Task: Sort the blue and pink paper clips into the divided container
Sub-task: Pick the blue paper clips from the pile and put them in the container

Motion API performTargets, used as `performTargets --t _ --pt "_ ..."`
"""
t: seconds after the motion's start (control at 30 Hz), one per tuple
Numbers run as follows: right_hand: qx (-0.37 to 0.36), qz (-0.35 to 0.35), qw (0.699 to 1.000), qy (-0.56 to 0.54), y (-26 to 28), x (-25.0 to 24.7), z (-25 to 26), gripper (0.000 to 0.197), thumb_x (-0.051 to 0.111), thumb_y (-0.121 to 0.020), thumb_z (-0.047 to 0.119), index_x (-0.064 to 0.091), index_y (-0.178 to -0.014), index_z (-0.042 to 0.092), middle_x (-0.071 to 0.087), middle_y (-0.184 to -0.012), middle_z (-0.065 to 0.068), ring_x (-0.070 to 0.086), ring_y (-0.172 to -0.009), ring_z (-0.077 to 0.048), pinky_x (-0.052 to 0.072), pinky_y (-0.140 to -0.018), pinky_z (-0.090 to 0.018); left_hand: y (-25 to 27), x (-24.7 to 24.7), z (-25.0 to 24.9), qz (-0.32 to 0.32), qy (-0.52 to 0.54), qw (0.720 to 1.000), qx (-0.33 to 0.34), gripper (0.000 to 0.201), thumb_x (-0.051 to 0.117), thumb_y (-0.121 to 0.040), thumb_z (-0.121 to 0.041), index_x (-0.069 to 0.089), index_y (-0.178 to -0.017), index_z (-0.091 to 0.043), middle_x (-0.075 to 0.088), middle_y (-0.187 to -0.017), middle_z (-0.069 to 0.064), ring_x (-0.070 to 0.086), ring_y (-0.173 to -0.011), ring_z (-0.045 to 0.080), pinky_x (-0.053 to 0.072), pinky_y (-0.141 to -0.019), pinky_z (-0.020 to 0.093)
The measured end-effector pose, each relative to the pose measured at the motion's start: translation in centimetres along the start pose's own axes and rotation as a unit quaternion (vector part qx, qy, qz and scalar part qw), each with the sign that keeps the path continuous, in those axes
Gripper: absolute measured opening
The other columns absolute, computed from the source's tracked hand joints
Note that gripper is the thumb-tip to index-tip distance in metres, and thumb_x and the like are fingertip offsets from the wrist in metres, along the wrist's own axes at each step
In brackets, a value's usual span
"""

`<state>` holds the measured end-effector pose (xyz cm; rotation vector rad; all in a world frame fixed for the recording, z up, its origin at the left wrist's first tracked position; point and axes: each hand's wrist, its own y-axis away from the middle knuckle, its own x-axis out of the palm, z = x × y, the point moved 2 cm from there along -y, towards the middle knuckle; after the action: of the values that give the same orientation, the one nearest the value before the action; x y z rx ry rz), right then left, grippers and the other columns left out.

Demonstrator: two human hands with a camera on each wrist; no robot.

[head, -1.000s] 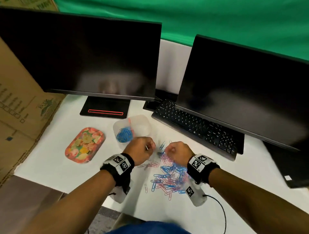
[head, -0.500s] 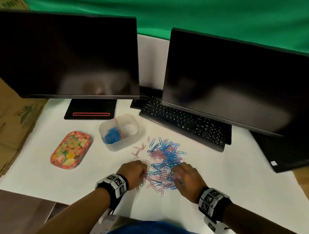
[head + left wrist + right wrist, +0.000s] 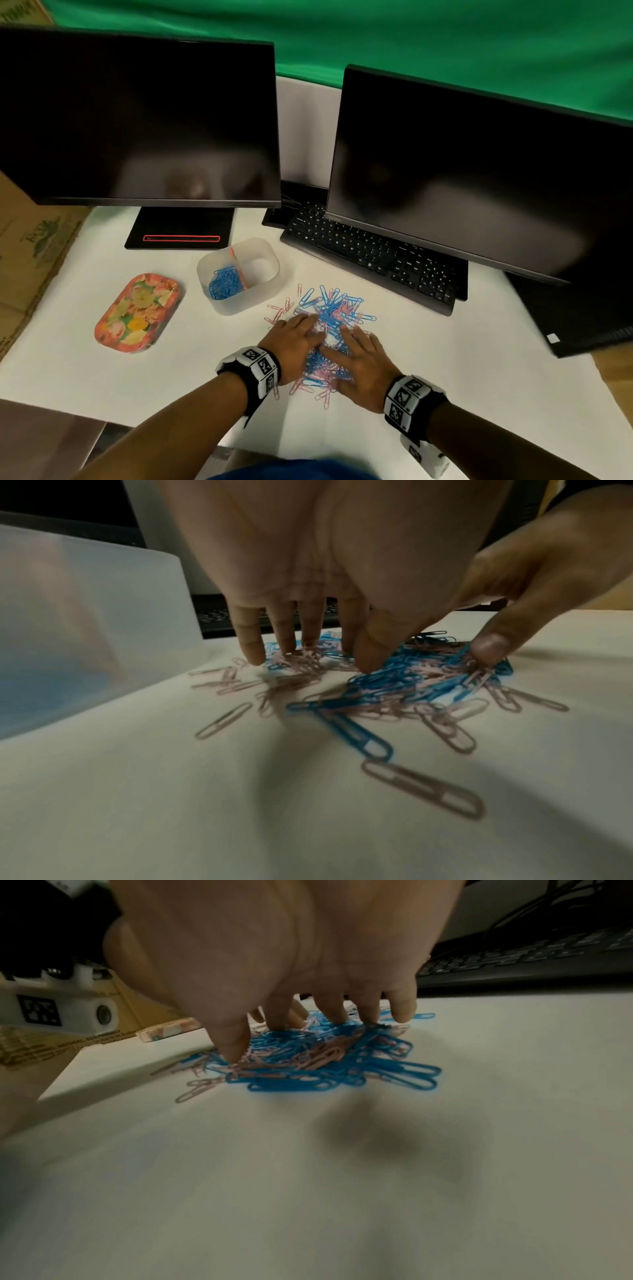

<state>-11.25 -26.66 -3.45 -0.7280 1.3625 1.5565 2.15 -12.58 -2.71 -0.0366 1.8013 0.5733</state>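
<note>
The head camera looks forward and down from above the white table, wide-angled. The pile of paper clips lies just below centre, the two monitors toward 12 o'clock. The left wrist camera sits low beside the table, close under the left hand, facing the pile. The right wrist camera sits likewise under the right hand. All three views share the pile.

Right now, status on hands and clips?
Left hand and right hand open, flat on mixed blue-and-pink paper clip pile. Translucent divided container: blue clips in left compartment only. Nothing blocking.
</note>
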Motion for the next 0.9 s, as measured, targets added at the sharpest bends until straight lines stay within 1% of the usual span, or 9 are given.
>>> performTargets --t 0.1,0.2,0.27,0.37,0.47,0.57,0.63,0.8,0.9 --pt "0.004 -0.019 1.000 -0.010 0.3 -0.5 -1.0 0.066 0.023 -0.083 0.065 0.020 -0.146 0.044 0.010 -0.160 -0.008 0.008 -0.147 -0.033 0.007 -0.118 -0.050 1.1 0.5 1.3 -0.016 0.024 1.000 0.003 0.055 0.051 -0.084 -0.019 0.045 -0.138 -0.032 0.027 -0.154 0.004 0.022 -0.143 0.027 0.027 -0.111 0.045" --pt "0.030 -0.104 0.990 -0.086 -0.2 -1.4 -2.2 0.054 0.035 -0.088 0.051 0.047 -0.137 0.032 0.048 -0.141 -0.005 0.043 -0.131 -0.028 0.030 -0.110 -0.040 1.5 0.4 2.3 -0.060 0.040 0.997 -0.006 0.044 0.051 -0.082 -0.021 0.060 -0.124 -0.029 0.050 -0.136 0.000 0.043 -0.129 0.026 0.032 -0.103 0.038" --pt "0.055 -0.144 0.982 -0.108 -1.0 -2.4 -2.7 0.039 0.045 -0.090 0.037 0.057 -0.126 0.027 0.058 -0.123 0.001 0.054 -0.115 -0.024 0.040 -0.100 -0.035 1.3 0.0 2.1 -0.079 0.049 0.995 -0.020 0.040 0.050 -0.083 -0.021 0.060 -0.122 -0.027 0.053 -0.129 -0.002 0.047 -0.122 0.024 0.032 -0.099 0.034" --pt "0.098 -0.147 0.976 -0.126 -2.0 -3.7 -2.9 0.030 0.048 -0.093 0.029 0.061 -0.119 0.025 0.062 -0.113 0.001 0.056 -0.108 -0.024 0.044 -0.093 -0.034 0.5 -0.6 1.3 -0.091 0.065 0.993 -0.041 0.037 0.048 -0.088 -0.019 0.058 -0.123 -0.026 0.052 -0.126 -0.003 0.046 -0.119 0.022 0.033 -0.099 0.033" --pt "0.108 -0.120 0.977 -0.137 -3.0 -4.3 -2.6 0.033 0.048 -0.093 0.027 0.057 -0.125 0.026 0.060 -0.120 -0.002 0.055 -0.112 -0.025 0.045 -0.096 -0.033 -0.6 -1.3 1.0 -0.091 0.082 0.990 -0.066 0.044 0.049 -0.089 -0.017 0.050 -0.132 -0.025 0.047 -0.133 -0.002 0.045 -0.122 0.022 0.036 -0.101 0.035" --pt "0.077 -0.071 0.990 -0.099 -3.7 -3.9 -1.8 0.042 0.045 -0.094 0.026 0.048 -0.136 0.029 0.053 -0.130 -0.003 0.048 -0.121 -0.026 0.041 -0.103 -0.036 -2.0 -1.8 1.4 -0.037 0.054 0.995 -0.079 0.066 0.054 -0.083 -0.011 0.033 -0.144 -0.023 0.028 -0.152 0.000 0.035 -0.133 0.027 0.034 -0.106 0.043" --pt "0.057 -0.043 0.995 -0.063 -3.7 -3.4 -1.4 0.041 0.043 -0.094 0.025 0.050 -0.135 0.030 0.052 -0.125 -0.005 0.046 -0.119 -0.028 0.040 -0.102 -0.037 -2.5 -2.0 1.3 -0.006 0.026 0.998 -0.063 0.072 0.054 -0.080 -0.006 0.029 -0.146 -0.021 0.020 -0.156 0.000 0.030 -0.136 0.028 0.033 -0.106 0.045" --pt "0.039 -0.042 0.995 -0.077 -3.5 -3.3 -1.9 0.033 0.043 -0.092 0.024 0.065 -0.116 0.027 0.057 -0.112 -0.005 0.051 -0.110 -0.028 0.044 -0.093 -0.034 -2.1 -1.3 1.5 -0.002 -0.020 0.999 -0.032 0.057 0.054 -0.084 -0.013 0.044 -0.139 -0.025 0.022 -0.157 -0.005 0.033 -0.133 0.025 0.033 -0.103 0.041" --pt "0.076 -0.065 0.989 -0.109 -3.8 -4.0 -2.3 0.026 0.047 -0.091 0.026 0.065 -0.109 0.026 0.060 -0.111 -0.003 0.056 -0.106 -0.026 0.047 -0.089 -0.033 -1.8 -1.0 1.5 -0.027 -0.011 0.999 -0.042 0.039 0.050 -0.090 -0.019 0.057 -0.128 -0.025 0.038 -0.147 -0.004 0.040 -0.127 0.024 0.035 -0.101 0.039"
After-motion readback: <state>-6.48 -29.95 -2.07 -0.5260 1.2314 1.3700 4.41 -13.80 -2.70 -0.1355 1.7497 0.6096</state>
